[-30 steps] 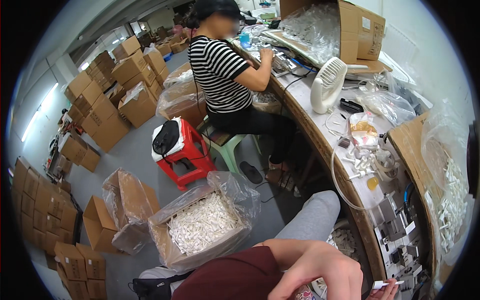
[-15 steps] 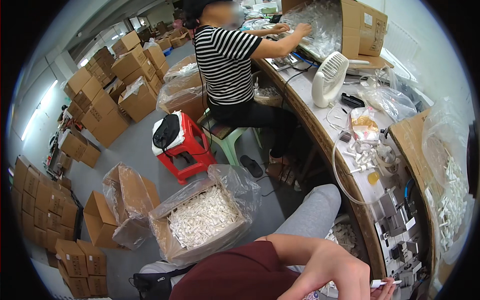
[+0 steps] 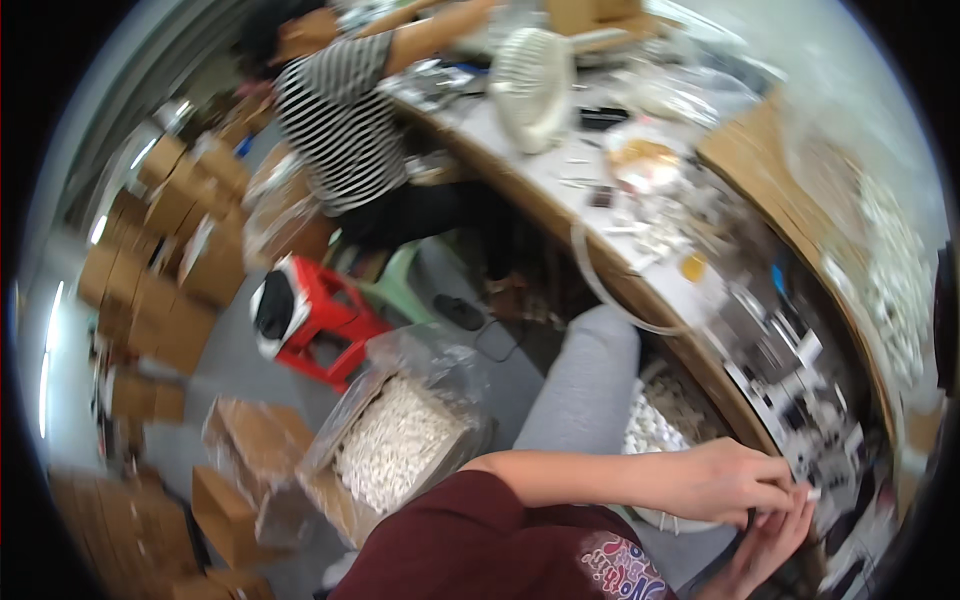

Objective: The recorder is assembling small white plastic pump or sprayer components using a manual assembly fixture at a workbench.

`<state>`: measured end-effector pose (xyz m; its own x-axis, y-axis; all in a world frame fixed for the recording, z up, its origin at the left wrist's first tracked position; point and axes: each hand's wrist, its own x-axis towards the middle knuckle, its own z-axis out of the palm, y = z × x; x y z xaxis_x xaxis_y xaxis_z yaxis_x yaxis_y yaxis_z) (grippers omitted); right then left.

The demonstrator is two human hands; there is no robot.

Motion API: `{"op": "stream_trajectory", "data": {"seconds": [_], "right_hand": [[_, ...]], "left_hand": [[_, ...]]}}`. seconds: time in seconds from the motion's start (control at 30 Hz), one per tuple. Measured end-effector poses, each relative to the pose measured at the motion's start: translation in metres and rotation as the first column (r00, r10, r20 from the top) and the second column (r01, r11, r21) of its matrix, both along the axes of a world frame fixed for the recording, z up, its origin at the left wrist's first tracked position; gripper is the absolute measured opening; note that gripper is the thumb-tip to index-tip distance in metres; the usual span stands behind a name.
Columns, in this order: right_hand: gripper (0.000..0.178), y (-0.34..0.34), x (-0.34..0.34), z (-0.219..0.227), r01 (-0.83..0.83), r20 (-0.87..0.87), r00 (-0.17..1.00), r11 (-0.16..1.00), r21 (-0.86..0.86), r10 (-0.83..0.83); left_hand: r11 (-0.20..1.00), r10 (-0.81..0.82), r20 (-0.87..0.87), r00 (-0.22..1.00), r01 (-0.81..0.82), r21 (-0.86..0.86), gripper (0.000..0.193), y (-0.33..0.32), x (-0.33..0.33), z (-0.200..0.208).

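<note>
Left hand (image 3: 728,480): thumb and fingers drawn together, tips meeting the right hand's fingers; blur, can't tell whether they pinch anything themselves. Right hand (image 3: 778,535): palm side partly showing, fingertips closed on a small white piece (image 3: 813,494). Only one end of that piece pokes out past the fingers, at the workbench edge; the rest is hidden.

Left forearm (image 3: 590,480) runs across the lap and blocks part of a heap of loose white pieces (image 3: 652,425) lying between the grey trouser leg (image 3: 585,375) and the workbench (image 3: 640,258). Metal fixtures (image 3: 765,345) sit on the bench just beyond the hands, smeared by blur. Clear tube (image 3: 600,285) loops over the bench edge, near a yellow piece (image 3: 693,266) and scattered white parts. Upright cardboard panel (image 3: 790,220) stands between the bench top and a plastic bag of white parts (image 3: 885,290).

Farther up the bench: crumpled bag with orange contents (image 3: 640,160), black object (image 3: 604,118), white fan (image 3: 532,90). Co-worker in striped top (image 3: 340,125) sits there, arms stretched over the bench. On the floor: plastic-lined carton full of white pieces (image 3: 400,445), red stool (image 3: 335,325), green stool (image 3: 405,280). Stacked cartons (image 3: 165,320) fill the left side.
</note>
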<state>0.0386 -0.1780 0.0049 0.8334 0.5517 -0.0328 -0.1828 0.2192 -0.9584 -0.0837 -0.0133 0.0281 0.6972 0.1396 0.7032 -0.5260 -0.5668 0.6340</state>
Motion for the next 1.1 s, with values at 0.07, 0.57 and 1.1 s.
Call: {"op": "stream_trajectory", "data": {"seconds": [0.07, 0.57, 1.1], "right_hand": [[0.012, 0.007, 0.000, 0.006, -0.149, -0.010, 0.989, 0.987, 0.067, 0.150], [0.017, 0.075, 0.200, 0.094, 0.541, 0.988, 0.115, 0.828, -0.149, 0.103], [0.031, 0.085, 0.246, 0.103, 0.271, 0.800, 0.328, 0.761, -0.589, 0.503]], "left_hand": [[0.999, 0.023, -0.019, 1.000, -0.024, -0.021, 0.037, -0.007, 0.003, -0.016], [0.859, 0.395, -0.116, 0.911, -0.322, 0.397, 0.029, 0.017, 0.070, -0.021], [0.778, 0.404, -0.186, 0.895, -0.230, 0.584, 0.029, 0.016, 0.097, -0.023]]}}
